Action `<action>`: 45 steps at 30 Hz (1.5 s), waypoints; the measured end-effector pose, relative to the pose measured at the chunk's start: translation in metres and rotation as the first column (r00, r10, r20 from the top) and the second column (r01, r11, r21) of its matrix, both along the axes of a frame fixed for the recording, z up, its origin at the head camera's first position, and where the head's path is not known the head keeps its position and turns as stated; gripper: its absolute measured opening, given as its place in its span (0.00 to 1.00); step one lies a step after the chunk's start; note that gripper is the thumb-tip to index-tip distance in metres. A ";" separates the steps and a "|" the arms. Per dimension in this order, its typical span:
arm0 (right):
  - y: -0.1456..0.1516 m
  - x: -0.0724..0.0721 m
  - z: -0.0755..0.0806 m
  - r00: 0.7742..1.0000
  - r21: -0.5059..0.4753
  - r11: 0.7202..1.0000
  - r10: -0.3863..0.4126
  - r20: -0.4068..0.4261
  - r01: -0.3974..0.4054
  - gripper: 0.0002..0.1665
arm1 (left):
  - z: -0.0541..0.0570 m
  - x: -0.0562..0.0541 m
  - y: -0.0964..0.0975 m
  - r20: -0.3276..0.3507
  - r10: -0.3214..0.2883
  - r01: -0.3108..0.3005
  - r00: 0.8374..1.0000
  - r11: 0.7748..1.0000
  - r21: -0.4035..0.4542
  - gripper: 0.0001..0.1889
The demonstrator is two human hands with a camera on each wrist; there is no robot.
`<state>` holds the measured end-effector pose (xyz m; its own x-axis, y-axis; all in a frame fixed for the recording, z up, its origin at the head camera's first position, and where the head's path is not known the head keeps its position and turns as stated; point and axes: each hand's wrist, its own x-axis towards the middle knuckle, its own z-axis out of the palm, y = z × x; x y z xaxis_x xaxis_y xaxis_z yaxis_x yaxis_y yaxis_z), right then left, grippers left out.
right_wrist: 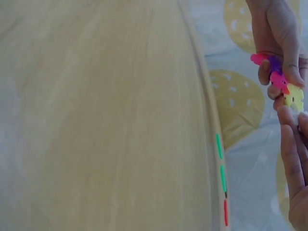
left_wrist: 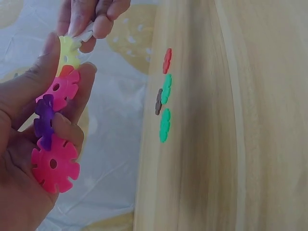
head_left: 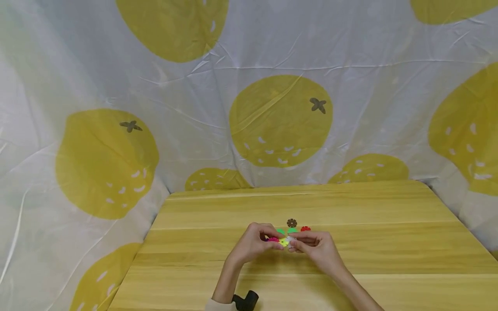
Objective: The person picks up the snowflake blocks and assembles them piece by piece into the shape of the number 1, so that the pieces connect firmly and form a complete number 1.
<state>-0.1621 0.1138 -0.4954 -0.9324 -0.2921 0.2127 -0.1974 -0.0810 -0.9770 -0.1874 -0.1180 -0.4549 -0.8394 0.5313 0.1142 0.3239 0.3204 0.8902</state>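
My left hand (head_left: 250, 245) holds a short chain of notched plastic snowflake discs between thumb and fingers. In the left wrist view the chain runs from a pink disc (left_wrist: 67, 173) through a purple disc (left_wrist: 42, 126) and a second pink disc (left_wrist: 58, 94) to a yellow disc (left_wrist: 70, 57). A small orange-red patch shows where the upper pink and yellow discs meet. My right hand (head_left: 320, 251) pinches a white disc (left_wrist: 86, 34) right at the yellow disc's edge. The fingers hide most of the white disc.
Beyond the hands lie a brown disc (head_left: 292, 223), a red disc (head_left: 305, 229) and two green discs, one a green disc (left_wrist: 165, 126) nearer the left wrist camera. A black device (head_left: 247, 300) sits at the left wrist. A lemon-print cloth (head_left: 194, 142) hangs behind the wooden table (head_left: 389, 233).
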 end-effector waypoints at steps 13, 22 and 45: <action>0.008 -0.003 0.002 0.997 0.072 0.994 0.082 0.010 -0.083 0.21 | 0.000 0.000 -0.003 0.070 -0.017 0.020 0.997 0.999 -0.033 0.09; 0.010 -0.005 0.002 0.999 0.056 0.998 0.030 0.031 -0.031 0.19 | 0.000 0.001 0.008 -0.022 -0.012 0.010 1.000 0.996 -0.090 0.15; 0.010 -0.009 0.004 0.952 -0.002 0.990 -0.132 0.275 0.138 0.25 | -0.007 0.003 0.015 -0.239 0.124 -0.135 0.963 0.991 -0.027 0.14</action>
